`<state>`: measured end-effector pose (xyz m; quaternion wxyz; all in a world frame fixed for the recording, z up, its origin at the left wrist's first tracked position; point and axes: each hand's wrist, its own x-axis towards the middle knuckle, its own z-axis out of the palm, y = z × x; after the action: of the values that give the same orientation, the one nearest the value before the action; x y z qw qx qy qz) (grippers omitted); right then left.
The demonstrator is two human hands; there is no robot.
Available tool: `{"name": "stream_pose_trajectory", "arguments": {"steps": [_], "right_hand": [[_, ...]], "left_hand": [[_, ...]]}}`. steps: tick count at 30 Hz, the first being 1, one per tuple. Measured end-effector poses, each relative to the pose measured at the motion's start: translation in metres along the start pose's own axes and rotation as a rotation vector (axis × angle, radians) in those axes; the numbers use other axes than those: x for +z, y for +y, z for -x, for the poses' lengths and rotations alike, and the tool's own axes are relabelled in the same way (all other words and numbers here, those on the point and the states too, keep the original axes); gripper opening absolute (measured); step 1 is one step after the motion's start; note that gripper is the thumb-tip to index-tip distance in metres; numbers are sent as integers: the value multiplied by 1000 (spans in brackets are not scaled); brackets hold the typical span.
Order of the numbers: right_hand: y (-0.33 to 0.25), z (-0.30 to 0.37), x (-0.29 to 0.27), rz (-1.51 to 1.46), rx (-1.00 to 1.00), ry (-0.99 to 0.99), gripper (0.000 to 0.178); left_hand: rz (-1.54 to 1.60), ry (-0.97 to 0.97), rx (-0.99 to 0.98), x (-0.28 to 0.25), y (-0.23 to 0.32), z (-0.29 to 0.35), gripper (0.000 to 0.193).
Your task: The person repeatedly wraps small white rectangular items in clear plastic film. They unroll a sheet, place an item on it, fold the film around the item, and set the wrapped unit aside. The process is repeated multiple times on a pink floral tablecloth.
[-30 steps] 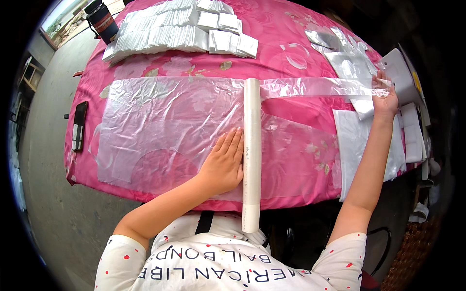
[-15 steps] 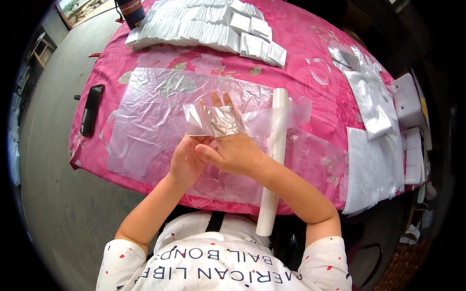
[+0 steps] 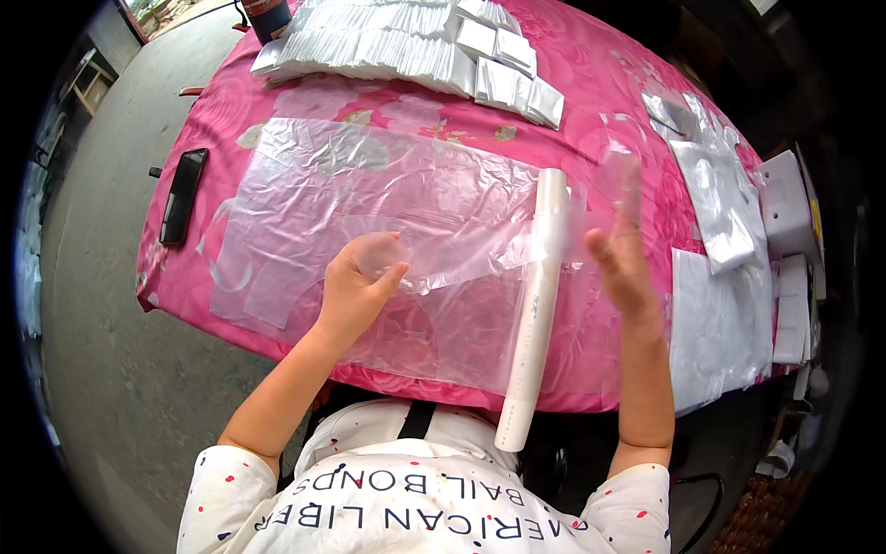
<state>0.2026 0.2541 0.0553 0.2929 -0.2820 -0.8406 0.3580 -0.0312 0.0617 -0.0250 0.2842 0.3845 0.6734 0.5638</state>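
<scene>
A strip of clear plastic film (image 3: 466, 263) stretches from my left hand (image 3: 360, 282) across to a white plastic pipe (image 3: 528, 355). My left hand is closed on the strip's left end, thumb and fingers curled around it. On the other side of the pipe, my right hand (image 3: 628, 268) is raised with thumb apart and fingers stretched out, smeared by motion; it holds nothing. The pipe lies at a slant, its near end jutting past the table edge. Beneath the strip, large clear plastic sheets (image 3: 305, 166) are spread on the pink flowered tablecloth (image 3: 406, 106).
Rows of small folded white packets (image 3: 378, 55) stand at the back beside a dark cup (image 3: 266, 18). A black phone (image 3: 184, 197) lies at the left. Stacked plastic bags (image 3: 720, 323) and white boxes (image 3: 784, 208) line the right edge.
My hands were together, with film over the right hand's fingers. The right hand has come out of it and moved right past the pipe; the film now hangs slack from the left.
</scene>
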Motion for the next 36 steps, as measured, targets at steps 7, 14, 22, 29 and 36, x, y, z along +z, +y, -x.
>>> {"name": "stream_pose_trajectory", "arguments": {"steps": [7, 14, 22, 29, 36], "right_hand": [[137, 115, -271, -1296, 581, 1474, 61], [22, 113, -97, 256, 165, 336, 43], [7, 105, 23, 450, -294, -500, 68], [-61, 46, 134, -28, -525, -812, 64], [-131, 17, 195, -500, -724, -761, 48]], "left_hand": [[-433, 53, 298, -16, 2, -8, 47], [-698, 166, 289, -33, -3, 1, 59], [-357, 219, 141, -92, -18, 11, 66], [85, 496, -17, -161, -20, 23, 48], [-126, 350, 30, -174, -21, 58, 43]]}}
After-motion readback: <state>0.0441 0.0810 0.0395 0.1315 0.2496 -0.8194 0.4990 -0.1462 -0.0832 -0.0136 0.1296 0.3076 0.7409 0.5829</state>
